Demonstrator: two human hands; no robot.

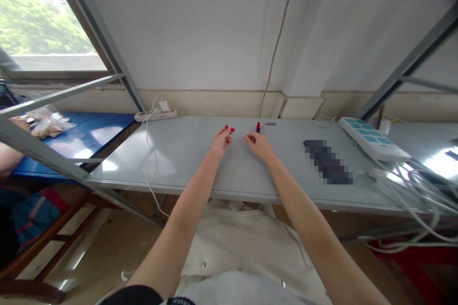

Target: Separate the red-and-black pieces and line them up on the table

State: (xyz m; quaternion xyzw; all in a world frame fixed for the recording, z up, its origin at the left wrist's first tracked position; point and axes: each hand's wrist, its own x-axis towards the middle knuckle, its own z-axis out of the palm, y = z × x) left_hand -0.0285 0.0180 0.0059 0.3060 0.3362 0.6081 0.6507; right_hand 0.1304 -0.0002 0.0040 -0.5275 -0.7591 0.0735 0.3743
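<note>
Over the middle of the grey table (pixel 186 152), my left hand (pixel 221 142) is closed, with a small red piece (pixel 231 128) between thumb and forefinger. A short distance to its right, the fingers of my right hand (pixel 259 144) are pinched together. Something tiny and dark may be in them, too small to tell. Just beyond the right hand is a small red and black object (pixel 258 127); its lower part is partly hidden by the hand. To the right of that object lies a short row of small dark pieces (pixel 271 124).
A power strip (pixel 161 115) with a white cable lies at the back left. On the right are a blurred-out dark object (pixel 327 162), a large white and blue power strip (pixel 372 138) and tangled cables (pixel 415 181). Metal frame posts flank the table. Another person's arm (pixel 12 145) shows at far left.
</note>
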